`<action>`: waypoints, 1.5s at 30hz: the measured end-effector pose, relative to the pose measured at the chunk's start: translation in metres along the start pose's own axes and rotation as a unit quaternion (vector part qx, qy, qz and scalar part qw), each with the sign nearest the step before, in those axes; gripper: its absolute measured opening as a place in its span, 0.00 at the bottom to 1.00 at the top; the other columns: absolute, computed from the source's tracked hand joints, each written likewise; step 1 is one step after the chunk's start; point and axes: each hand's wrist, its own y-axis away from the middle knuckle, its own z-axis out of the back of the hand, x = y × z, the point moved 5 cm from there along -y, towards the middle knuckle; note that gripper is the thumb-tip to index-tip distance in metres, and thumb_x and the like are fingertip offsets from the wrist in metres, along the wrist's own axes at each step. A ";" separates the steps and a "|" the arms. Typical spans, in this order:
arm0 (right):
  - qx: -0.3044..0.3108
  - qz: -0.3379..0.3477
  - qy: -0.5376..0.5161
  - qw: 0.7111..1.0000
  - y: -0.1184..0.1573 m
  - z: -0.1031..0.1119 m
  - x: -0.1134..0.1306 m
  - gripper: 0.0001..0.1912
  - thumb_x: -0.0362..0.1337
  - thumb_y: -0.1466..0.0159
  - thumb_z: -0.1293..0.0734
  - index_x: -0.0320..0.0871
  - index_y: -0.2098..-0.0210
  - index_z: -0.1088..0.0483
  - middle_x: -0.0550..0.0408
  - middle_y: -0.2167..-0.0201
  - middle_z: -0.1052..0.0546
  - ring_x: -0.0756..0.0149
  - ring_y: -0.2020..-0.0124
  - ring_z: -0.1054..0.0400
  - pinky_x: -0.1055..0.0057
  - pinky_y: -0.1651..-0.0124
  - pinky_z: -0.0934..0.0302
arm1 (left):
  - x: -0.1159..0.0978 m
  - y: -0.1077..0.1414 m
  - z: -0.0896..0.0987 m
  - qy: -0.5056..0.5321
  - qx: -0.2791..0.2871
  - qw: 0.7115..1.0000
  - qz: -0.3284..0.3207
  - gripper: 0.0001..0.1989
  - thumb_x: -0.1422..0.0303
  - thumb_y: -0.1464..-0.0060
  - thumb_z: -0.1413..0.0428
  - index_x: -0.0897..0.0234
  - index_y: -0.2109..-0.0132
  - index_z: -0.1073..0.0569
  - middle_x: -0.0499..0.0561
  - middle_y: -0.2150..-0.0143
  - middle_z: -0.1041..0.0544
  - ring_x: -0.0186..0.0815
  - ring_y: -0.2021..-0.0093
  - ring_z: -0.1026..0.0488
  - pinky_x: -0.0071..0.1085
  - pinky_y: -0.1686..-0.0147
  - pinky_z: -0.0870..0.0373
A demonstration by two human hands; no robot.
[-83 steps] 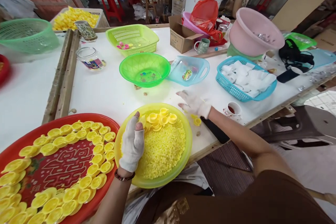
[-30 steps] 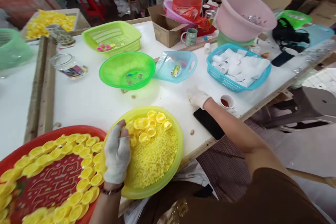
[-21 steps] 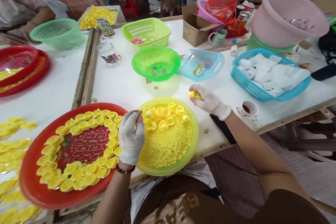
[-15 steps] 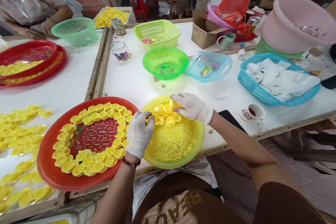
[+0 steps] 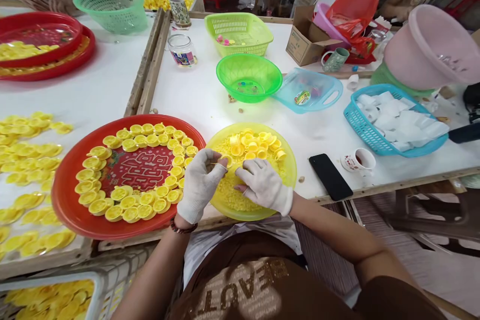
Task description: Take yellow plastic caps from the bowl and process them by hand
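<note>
My left hand [image 5: 201,182], in a white glove with fingertips showing, pinches a small yellow cup [image 5: 227,161] at the left side of the yellow basin [image 5: 290,175]. Gloved too, my right hand [image 5: 262,183] is over the same basin with its fingers curled; what they hold, if anything, is too small to make out. Small yellow pellets [image 5: 234,197] fill the basin, and several yellow cups [image 5: 258,145] lie on them at the back. To the left, a red tray [image 5: 71,210] bears a ring of yellow cup pieces [image 5: 129,201] around its patterned middle.
A black phone [image 5: 330,176] and a cup of dark drink [image 5: 359,160] are at the right. Behind the basin stand a green bowl [image 5: 249,77] and a light-blue scoop tray [image 5: 311,92]. A blue basket [image 5: 397,147] holds white pieces. Another person's hands [image 5: 62,0] are at the upper left.
My right hand has moved down from the cups at the back of the basin toward its front. A yellow cup now shows at my left fingertips. The view has shifted, and the phone is uncovered.
</note>
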 end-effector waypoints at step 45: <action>-0.242 -0.289 -0.729 0.571 -0.005 0.011 -0.052 0.19 0.48 0.35 0.29 0.44 0.72 0.38 0.65 0.80 0.39 0.79 0.84 0.48 0.79 0.82 0.57 | 0.025 -0.004 0.106 -0.065 -0.135 0.986 0.073 0.15 0.57 0.44 0.42 0.66 0.63 0.26 0.50 0.70 0.23 0.37 0.68 0.23 0.30 0.65 0.26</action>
